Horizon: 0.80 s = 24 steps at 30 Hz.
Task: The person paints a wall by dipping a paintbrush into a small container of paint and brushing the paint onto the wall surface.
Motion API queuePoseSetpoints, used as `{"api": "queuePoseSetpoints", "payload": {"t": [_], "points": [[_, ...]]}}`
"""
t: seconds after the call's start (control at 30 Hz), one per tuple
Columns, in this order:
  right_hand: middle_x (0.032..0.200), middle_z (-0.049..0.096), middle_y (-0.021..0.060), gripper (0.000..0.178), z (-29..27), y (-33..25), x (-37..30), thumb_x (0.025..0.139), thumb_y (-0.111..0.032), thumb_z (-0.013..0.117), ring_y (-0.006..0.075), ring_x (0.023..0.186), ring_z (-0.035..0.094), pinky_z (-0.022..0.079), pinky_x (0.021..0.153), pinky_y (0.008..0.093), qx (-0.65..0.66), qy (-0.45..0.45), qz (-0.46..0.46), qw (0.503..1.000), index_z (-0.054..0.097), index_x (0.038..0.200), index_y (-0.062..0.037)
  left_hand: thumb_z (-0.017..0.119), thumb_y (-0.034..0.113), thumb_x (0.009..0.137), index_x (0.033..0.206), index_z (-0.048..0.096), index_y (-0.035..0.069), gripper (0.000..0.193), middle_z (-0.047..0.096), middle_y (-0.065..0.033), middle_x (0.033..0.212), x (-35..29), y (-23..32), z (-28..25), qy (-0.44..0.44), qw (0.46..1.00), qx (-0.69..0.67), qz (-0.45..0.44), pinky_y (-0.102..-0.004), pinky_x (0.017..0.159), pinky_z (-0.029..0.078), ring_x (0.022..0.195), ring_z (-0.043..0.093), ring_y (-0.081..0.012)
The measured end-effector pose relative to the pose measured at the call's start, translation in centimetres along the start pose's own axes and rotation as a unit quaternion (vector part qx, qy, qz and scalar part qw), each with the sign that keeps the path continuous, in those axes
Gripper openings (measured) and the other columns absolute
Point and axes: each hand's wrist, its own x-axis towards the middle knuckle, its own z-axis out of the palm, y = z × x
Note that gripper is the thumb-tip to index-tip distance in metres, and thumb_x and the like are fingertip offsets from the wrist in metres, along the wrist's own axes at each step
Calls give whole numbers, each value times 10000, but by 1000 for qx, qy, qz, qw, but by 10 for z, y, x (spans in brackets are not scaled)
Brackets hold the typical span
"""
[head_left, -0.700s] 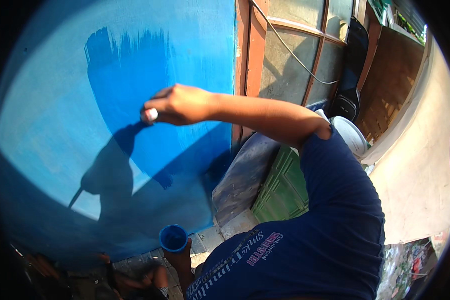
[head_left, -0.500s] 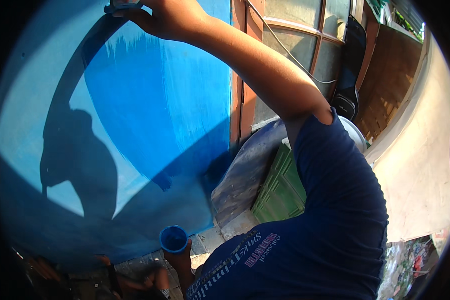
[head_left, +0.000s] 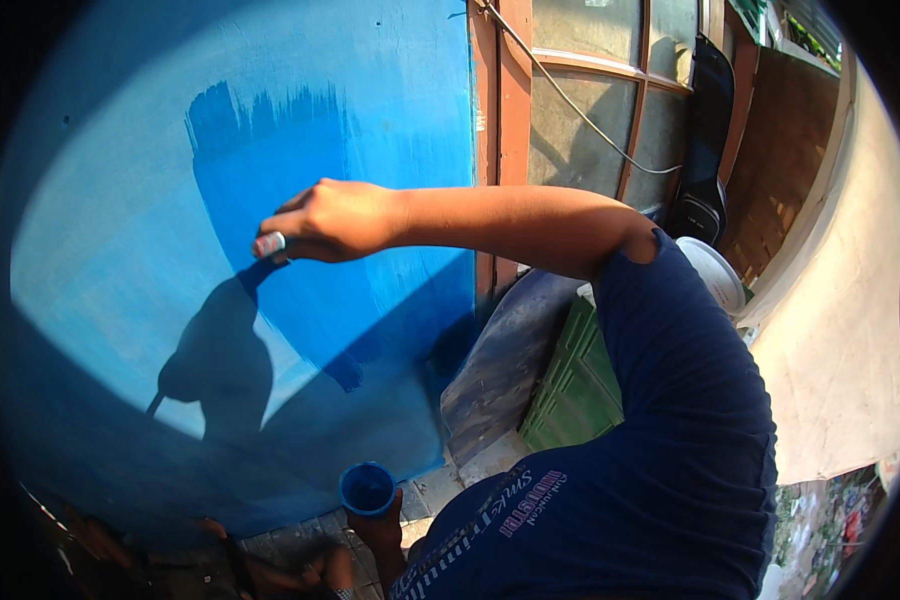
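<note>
A blue wall (head_left: pixel 400 140) carries a darker, wet-looking patch of blue paint (head_left: pixel 280 160) with ragged brush edges at its top. At the left border of that patch my right hand (head_left: pixel 345 220) is closed around a paintbrush (head_left: pixel 272 245). Only a pale and reddish bit of the brush shows past my fingers; its bristles, near the wall, are mostly hidden. Low down, my left hand (head_left: pixel 378 522) holds a small blue cup (head_left: pixel 367 489) upright, with dark blue inside. The shadow of my arm and body falls on the wall below the brush.
A brown-framed window (head_left: pixel 585 110) with a hanging cable (head_left: pixel 600 130) is to the right. A bent grey sheet (head_left: pixel 505 360), a green crate-like panel (head_left: pixel 575 385) and a white round lid or bucket (head_left: pixel 710 272) stand beside me. Another person's limbs (head_left: pixel 290 572) show at lower left.
My right hand has come down along the wall with the brush, from the top edge to the middle of the patch. The cup in my left hand appears slightly further right and lower.
</note>
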Motion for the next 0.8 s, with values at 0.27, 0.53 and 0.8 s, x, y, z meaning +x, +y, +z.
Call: {"api": "queuePoseSetpoints", "payload": {"t": [0.27,0.53,0.8], "points": [[1097,666,84,231,-47,45,51,866,-176,659,293,988,681,605,761,379,-270,267,-272,884,656,1098,-177,981,208,606,1261,575,11,795,677,-148,1182,3,-1,1,-9,999,37,-26,-417,975,506,1089,659,-293],[962,674,126,250,35,5,-38,938,-191,661,305,892,699,594,727,386,-35,-67,-118,990,613,1167,-104,979,199,599,1247,588,13,779,692,-149,1153,1,-1,0,15,1000,2,9,-417,964,513,1067,670,-302],[1061,713,86,302,-90,46,70,851,-149,742,304,877,707,597,699,390,-239,299,-197,902,673,1145,-124,982,205,591,1226,602,17,764,696,-142,1144,5,9,3,12,999,49,14,-411,941,521,1049,673,-295]]}}
